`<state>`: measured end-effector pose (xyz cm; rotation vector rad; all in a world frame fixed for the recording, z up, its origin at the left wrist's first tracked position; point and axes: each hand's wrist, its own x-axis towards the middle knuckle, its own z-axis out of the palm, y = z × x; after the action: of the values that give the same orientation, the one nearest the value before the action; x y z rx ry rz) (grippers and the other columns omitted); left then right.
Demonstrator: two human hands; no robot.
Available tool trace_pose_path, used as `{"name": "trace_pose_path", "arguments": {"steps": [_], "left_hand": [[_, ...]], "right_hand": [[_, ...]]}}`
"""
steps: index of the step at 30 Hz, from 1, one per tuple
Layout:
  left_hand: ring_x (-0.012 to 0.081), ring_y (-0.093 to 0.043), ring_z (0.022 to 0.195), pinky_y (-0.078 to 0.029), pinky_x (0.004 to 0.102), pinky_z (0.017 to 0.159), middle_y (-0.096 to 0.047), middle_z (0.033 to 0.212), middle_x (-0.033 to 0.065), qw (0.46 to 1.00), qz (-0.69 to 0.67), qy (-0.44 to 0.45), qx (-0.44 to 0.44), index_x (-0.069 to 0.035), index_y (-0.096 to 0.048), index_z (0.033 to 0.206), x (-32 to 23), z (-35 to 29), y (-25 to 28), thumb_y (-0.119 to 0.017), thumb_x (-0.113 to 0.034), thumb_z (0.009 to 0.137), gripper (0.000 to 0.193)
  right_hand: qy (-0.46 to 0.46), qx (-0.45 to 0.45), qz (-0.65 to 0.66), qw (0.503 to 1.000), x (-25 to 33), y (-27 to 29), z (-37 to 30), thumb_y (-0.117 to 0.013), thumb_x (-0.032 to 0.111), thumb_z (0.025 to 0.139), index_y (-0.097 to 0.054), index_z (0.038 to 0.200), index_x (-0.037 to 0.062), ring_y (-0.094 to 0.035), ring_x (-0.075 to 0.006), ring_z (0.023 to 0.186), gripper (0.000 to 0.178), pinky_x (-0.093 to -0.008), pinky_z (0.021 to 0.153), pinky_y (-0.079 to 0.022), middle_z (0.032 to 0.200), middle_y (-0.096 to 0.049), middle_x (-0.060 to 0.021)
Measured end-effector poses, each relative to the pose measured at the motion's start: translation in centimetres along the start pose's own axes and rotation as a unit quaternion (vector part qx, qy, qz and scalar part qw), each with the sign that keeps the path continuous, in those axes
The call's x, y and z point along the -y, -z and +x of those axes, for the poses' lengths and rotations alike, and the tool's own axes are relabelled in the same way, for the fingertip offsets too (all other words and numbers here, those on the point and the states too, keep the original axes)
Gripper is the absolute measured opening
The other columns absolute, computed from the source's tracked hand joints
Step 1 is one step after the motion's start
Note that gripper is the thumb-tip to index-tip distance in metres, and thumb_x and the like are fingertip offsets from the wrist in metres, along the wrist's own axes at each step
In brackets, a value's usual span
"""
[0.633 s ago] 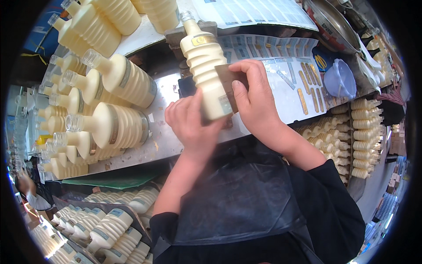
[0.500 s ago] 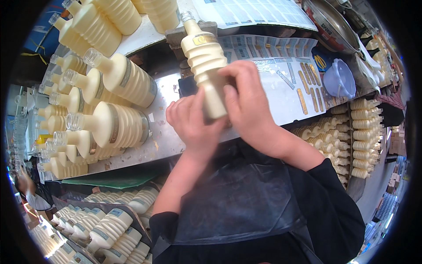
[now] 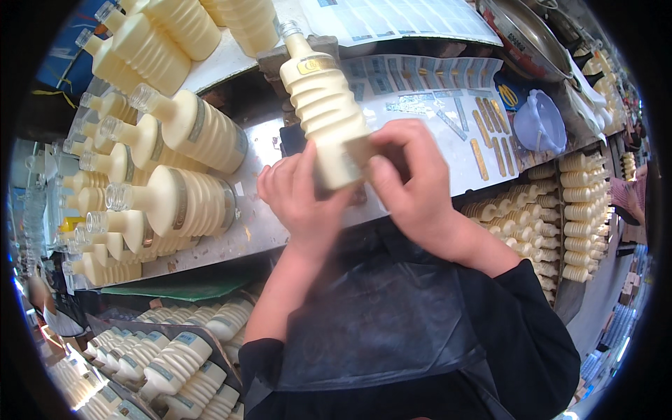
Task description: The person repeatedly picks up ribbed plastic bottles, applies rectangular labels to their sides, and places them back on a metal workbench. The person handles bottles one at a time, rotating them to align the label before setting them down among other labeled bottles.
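Observation:
A cream ribbed bottle [image 3: 324,101] with a clear glass neck and a small gold label lies tilted before me, its neck pointing away. Its upper part is at a worn grey block [image 3: 329,50], seemingly resting there. My left hand [image 3: 297,190] is closed round the bottle's base from the left. On the other side, my right hand [image 3: 414,171] pinches a small flat brownish piece [image 3: 360,152] against the lower body. The blur leaves that piece's kind unclear. To the right, gold label strips [image 3: 479,159] and blue-grey strips lie on a white sheet [image 3: 448,164].
Several finished-looking cream bottles [image 3: 199,203] crowd the bench's left side. A lilac bucket [image 3: 540,124] stands at the right, below a large metal pan [image 3: 525,35]. More bottles fill a crate [image 3: 227,367] at lower left and racks [image 3: 577,217] at right.
My right hand has shifted right and slightly down along the bottle, and the brownish piece now shows in its fingers. The bottle has moved slightly left.

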<state>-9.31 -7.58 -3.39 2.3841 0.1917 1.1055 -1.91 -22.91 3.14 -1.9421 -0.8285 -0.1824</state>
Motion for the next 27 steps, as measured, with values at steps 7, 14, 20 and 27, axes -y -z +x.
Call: {"name": "trace_pose_path", "arguments": {"steps": [7, 14, 20, 27], "left_hand": [[0.0286, -0.057, 0.107, -0.034, 0.0484, 0.107, -0.061, 0.112, 0.0087, 1.000, 0.013, 0.008, 0.001, -0.004, -0.064, 0.133, -0.2, -0.1, -0.2, -0.092, -0.027, 0.063, 0.078], [0.0275, -0.058, 0.106, -0.033, 0.0495, 0.108, -0.062, 0.111, 0.0080, 0.999, 0.044, -0.001, 0.002, -0.004, -0.064, 0.132, 0.2, -0.3, -0.4, -0.088, -0.028, 0.066, 0.074], [0.0322, -0.052, 0.118, -0.034, 0.0465, 0.109, -0.058, 0.124, 0.0147, 0.993, -0.071, 0.069, 0.063, 0.001, -0.053, 0.141, 2.5, -1.4, 0.4, -0.087, -0.039, 0.074, 0.085], [0.0223, -0.044, 0.125, -0.032, 0.0391, 0.112, -0.047, 0.131, 0.0153, 0.936, -0.249, 0.246, 0.041, 0.003, -0.044, 0.136, 2.2, -1.4, -1.1, -0.054, -0.031, 0.106, 0.046]], "right_hand": [[-0.041, 0.008, -0.028, 0.999, -1.6, 0.8, -0.6, -0.059, -0.002, 0.091, -0.059, 0.109, -0.0001, -0.062, -0.0359, 0.097, 0.018, -0.0416, 0.083, -0.053, 0.106, -0.058, -0.0181], [-0.031, 0.063, 0.032, 0.997, 0.1, -0.8, -1.2, -0.059, 0.003, 0.093, -0.055, 0.114, 0.0019, -0.060, -0.0414, 0.102, 0.022, -0.0464, 0.084, -0.052, 0.113, -0.055, -0.0197], [-0.100, -0.028, 0.036, 0.994, -4.6, -1.6, -3.8, -0.057, 0.004, 0.097, -0.055, 0.114, -0.0021, -0.059, -0.0276, 0.103, 0.018, -0.0340, 0.092, -0.047, 0.113, -0.056, -0.0157], [-0.102, -0.034, 0.074, 0.991, -4.9, -2.0, -3.8, -0.058, 0.003, 0.095, -0.056, 0.115, -0.0012, -0.058, -0.0308, 0.104, 0.020, -0.0365, 0.092, -0.048, 0.113, -0.056, -0.0162]]}}
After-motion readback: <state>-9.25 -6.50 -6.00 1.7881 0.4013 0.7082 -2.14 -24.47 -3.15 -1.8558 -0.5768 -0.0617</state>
